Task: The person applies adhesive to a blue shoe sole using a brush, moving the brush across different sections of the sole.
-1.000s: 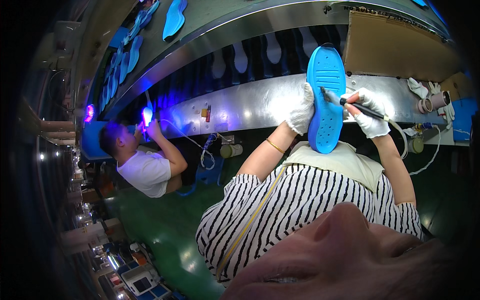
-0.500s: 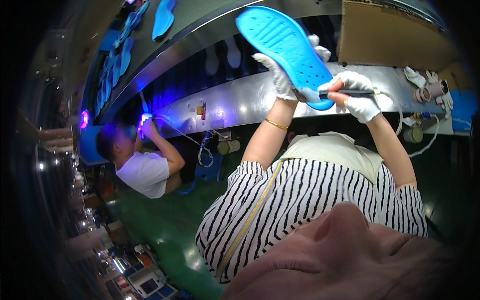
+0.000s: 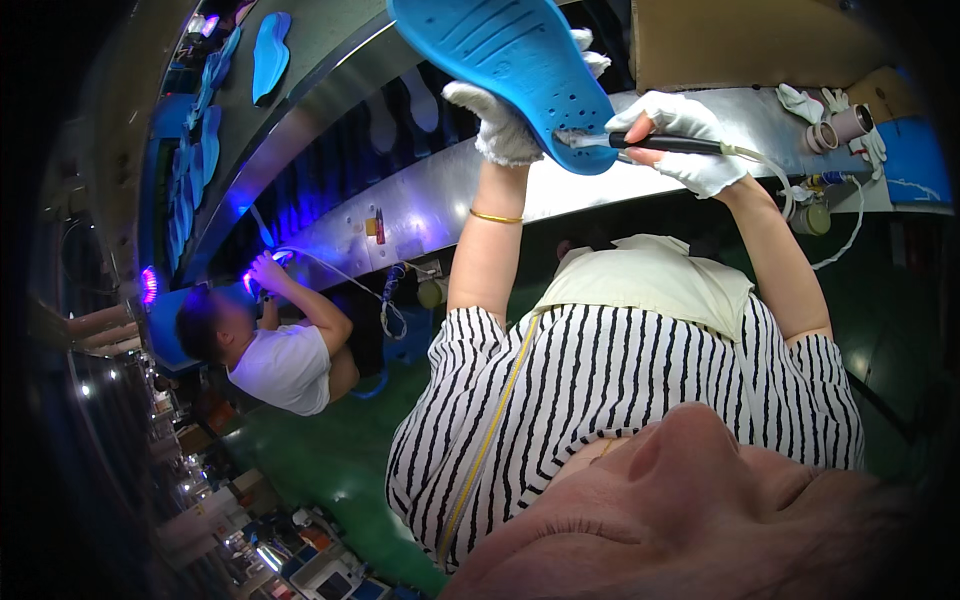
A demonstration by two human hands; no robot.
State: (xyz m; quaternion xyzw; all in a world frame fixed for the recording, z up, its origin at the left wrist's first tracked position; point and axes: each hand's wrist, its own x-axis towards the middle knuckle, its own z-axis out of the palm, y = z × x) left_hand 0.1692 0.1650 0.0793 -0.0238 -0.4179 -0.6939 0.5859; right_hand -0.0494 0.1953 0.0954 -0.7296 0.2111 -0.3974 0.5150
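A blue shoe sole (image 3: pixel 500 62) with grooves and small holes is held up at an angle in my left hand (image 3: pixel 498 125). White glove cloth covers this hand, the thumb lying along the sole's left edge and fingertips showing past its far edge. My right hand (image 3: pixel 700 125), in a white glove with bare fingertips, pinches a black-handled brush (image 3: pixel 665 143). Its pale tip rests against the sole's narrow lower end, beside the holes. From the brush's back end runs a thin white tube (image 3: pixel 775 172).
A metal ledge (image 3: pixel 430 195) runs below a conveyor belt (image 3: pixel 325 50) carrying more blue soles (image 3: pixel 270 52). At the right are a cardboard box (image 3: pixel 740 45), loose white gloves (image 3: pixel 800 103) and a roll (image 3: pixel 850 122). At the left, another person (image 3: pixel 285 360) sits under purple light.
Both hands, the sole and the brush have shifted left in view. The brush tip has moved from the sole's lower left edge onto its face near the holes.
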